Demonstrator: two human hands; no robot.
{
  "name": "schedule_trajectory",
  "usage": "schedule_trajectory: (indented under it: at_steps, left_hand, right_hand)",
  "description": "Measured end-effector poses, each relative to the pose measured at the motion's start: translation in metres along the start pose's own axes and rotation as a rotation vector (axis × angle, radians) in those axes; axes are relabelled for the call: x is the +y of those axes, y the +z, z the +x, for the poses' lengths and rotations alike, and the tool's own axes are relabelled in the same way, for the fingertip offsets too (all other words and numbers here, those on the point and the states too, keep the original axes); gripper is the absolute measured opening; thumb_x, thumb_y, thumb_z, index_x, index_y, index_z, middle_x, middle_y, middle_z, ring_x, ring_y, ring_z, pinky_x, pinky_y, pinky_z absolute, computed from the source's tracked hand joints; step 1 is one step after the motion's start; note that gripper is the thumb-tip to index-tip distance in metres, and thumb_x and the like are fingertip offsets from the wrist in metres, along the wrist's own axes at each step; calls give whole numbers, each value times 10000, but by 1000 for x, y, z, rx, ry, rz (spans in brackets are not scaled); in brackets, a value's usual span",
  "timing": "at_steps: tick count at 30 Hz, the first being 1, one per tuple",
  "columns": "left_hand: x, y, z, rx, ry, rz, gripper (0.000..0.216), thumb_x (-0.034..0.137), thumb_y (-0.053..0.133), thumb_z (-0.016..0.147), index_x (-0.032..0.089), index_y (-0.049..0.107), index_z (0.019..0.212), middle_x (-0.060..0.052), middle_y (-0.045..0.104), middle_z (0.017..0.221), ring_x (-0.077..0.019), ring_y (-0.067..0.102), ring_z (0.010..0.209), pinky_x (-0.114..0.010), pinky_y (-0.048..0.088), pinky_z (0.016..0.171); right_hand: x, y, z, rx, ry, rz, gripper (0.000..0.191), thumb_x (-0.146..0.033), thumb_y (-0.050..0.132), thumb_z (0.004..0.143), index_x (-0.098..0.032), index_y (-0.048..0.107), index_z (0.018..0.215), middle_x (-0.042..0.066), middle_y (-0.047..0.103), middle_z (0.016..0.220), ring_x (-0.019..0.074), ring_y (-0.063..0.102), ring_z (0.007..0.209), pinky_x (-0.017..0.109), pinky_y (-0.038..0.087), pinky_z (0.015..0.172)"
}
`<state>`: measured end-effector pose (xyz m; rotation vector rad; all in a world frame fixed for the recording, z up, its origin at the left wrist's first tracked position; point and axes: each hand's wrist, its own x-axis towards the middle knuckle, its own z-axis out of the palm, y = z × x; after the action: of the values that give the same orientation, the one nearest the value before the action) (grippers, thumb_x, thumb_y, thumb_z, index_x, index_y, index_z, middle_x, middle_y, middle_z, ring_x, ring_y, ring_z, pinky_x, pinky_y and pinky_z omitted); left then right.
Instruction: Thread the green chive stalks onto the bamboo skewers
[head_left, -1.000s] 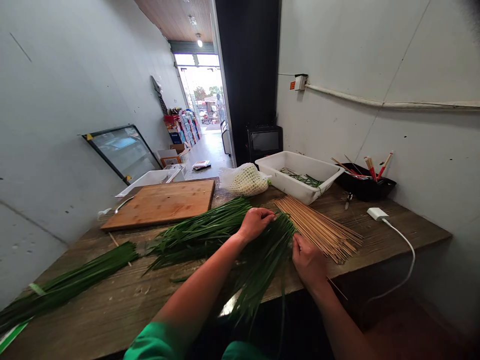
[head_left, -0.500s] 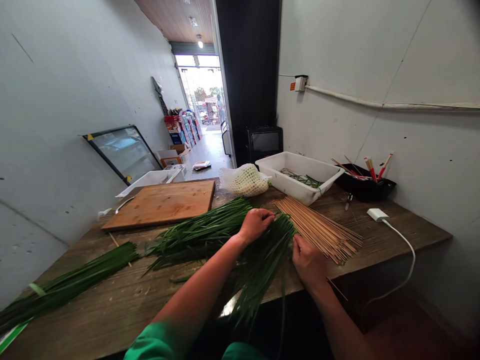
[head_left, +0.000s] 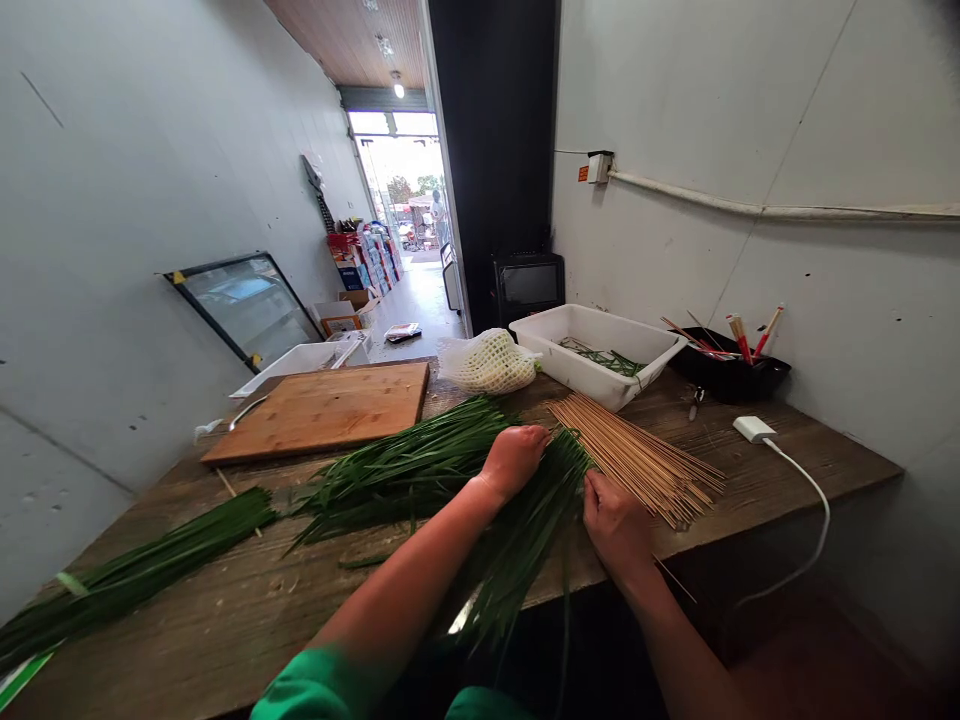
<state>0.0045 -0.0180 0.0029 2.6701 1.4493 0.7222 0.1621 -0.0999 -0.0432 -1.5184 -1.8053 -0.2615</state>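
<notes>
Leaves, long and green, lie at far left in a banded bundle (head_left: pixel 150 565), its axis running from the lower left up toward the board. A wooden cutting board (head_left: pixel 330 405) sits behind, then a loose pile of leaves (head_left: pixel 397 465) stretches sideways across the table (head_left: pixel 247 620), its right part touching or hidden behind the left hand. Beyond the pile rests a pale foam-netted item (head_left: pixel 491 362); a white tub (head_left: pixel 581 378) with a few green scraps comes next, behind a fan of brown sticks (head_left: pixel 637 455). Farther right stand a black tray (head_left: pixel 757 385) of sticks and red-handled pieces, and a white adapter (head_left: pixel 754 430) with its cable.

The left forearm blocks part of the view between pile and near bunch. The left hand (head_left: pixel 516 462) is bent over the bunch's upper end, fingers curled together; I cannot tell what they pinch. The near bunch (head_left: pixel 517 570) lies between the hands, gathered end up and right against the sticks, long axis slanting down and left, loose tips fanning toward the person past the table's front edge. The right hand (head_left: pixel 619 520) is curled, fingertips at the bunch's right edge; whether they pinch a leaf is too small to tell.
</notes>
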Motion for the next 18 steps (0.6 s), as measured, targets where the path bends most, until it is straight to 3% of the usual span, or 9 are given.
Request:
schedule_trajectory:
  at_steps: [5, 11, 15, 18]
  left_hand:
    - [-1, 4, -1, 6, 60, -34, 257, 201, 423, 901, 156, 676, 890, -76, 707, 892, -185, 654, 851, -284, 486, 810]
    - [-3, -7, -4, -2, 95, -273, 268, 205, 430, 882, 184, 689, 950, -48, 710, 959, -161, 647, 873, -244, 473, 812]
    - [-1, -18, -3, -9, -9, -373, 338, 308, 408, 897, 149, 703, 852, -40, 706, 805, -140, 615, 720, -221, 434, 693]
    - [4, -16, -2, -43, -7, -448, 417, 340, 363, 914, 123, 672, 737, -2, 637, 654, -100, 526, 603, -201, 371, 598]
  right_hand:
    - [1, 3, -1, 9, 12, -5, 288, -183, 382, 915, -157, 605, 734, 37, 618, 642, 131, 554, 579, 249, 307, 553]
    - [2, 4, -2, 33, 31, -1, 325, -197, 351, 932, -152, 613, 745, 50, 630, 657, 141, 560, 596, 253, 327, 561]
    - [2, 4, -2, 51, 25, 10, 318, -217, 346, 940, -141, 628, 814, 59, 647, 687, 146, 570, 604, 254, 346, 569]
    - [2, 3, -2, 52, 28, 25, 321, -222, 339, 942, -137, 627, 827, 65, 650, 697, 149, 583, 626, 251, 359, 586]
